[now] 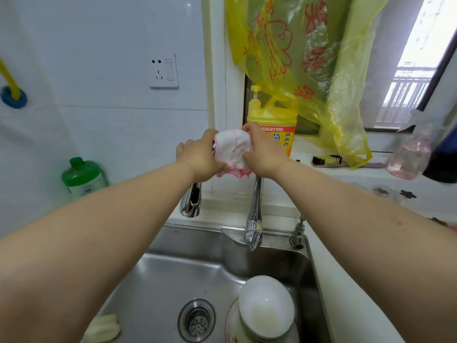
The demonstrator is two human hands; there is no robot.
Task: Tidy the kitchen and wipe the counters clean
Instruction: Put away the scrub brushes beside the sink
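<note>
Both hands, left hand (pixel 197 157) & right hand (pixel 263 151), fingers curled round the pink-edged white dishcloth (pixel 232 151) bunched btwn them over the faucet (pixel 254 214) top; risk: a loose grip drops it onto the bowls (pixel 265 308) in the sink (pixel 173 276) below, or right knuckles tip the detergent bottle (pixel 274 120) just behind.

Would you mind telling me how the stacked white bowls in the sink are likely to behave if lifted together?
The bowls look ceramic, so probably heavy and breakable. They sit tilted on a plate, so they may slide or clatter against the sink.
</note>
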